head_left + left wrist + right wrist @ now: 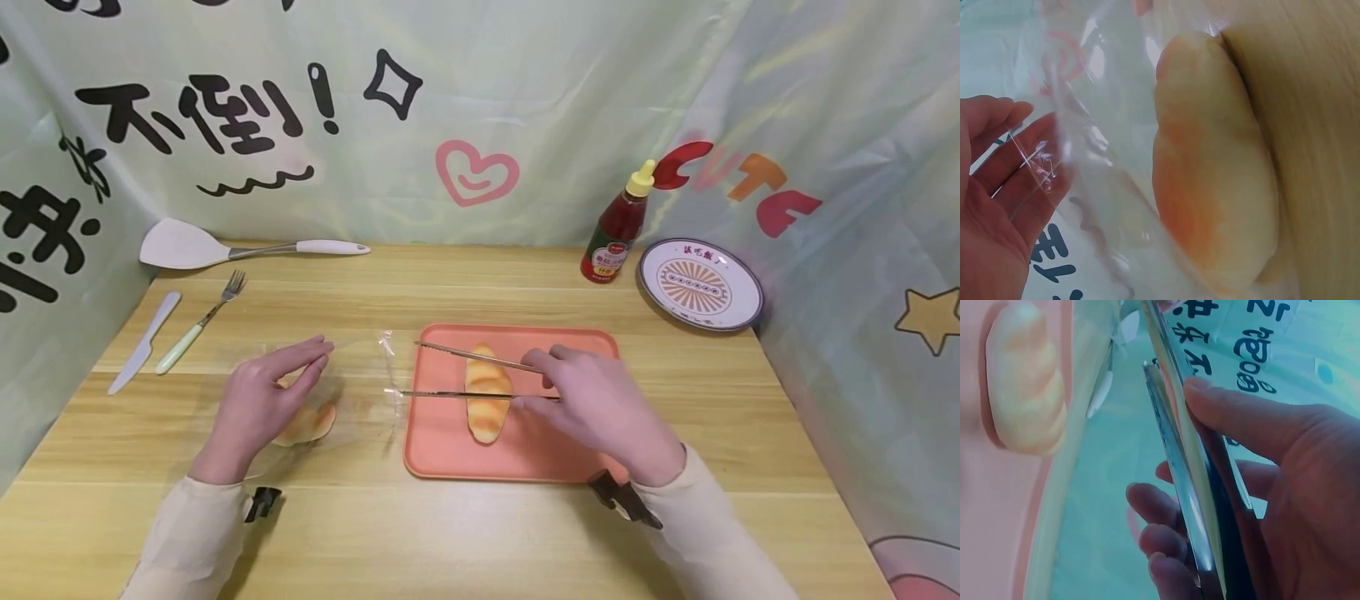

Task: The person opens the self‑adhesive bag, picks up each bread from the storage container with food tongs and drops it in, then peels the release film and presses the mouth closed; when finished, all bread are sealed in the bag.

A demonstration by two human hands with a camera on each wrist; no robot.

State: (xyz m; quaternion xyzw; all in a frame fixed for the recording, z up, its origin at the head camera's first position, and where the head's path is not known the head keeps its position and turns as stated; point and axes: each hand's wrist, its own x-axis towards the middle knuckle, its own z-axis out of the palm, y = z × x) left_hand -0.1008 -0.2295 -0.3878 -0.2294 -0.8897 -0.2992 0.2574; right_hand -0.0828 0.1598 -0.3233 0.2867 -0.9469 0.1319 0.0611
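My left hand (pixel 262 396) reaches over a clear plastic bag (pixel 367 367) with a bread roll (pixel 1213 169) inside. In the left wrist view, its fingers (pixel 1035 162) are loosely bent, overlapped by the clear film, with thumb and fingertips apart. The right hand (pixel 588 396) grips metal tongs (pixel 450 394) between thumb and fingers. Their arms are spread and point left, with the tips close to the bag's mouth. Beneath them, another bread roll (pixel 487 417) lies lengthwise on a pink tray (pixel 442 454).
Left of the bag lie a white knife (pixel 146 346) and a green-handled fork (pixel 198 325). A white spatula (pixel 187 246) lies along the back. Behind the tray stands a red sauce bottle (pixel 617 233) with a yellow cap. A round plate (pixel 675 312) is at the back right, against the printed cloth wall.
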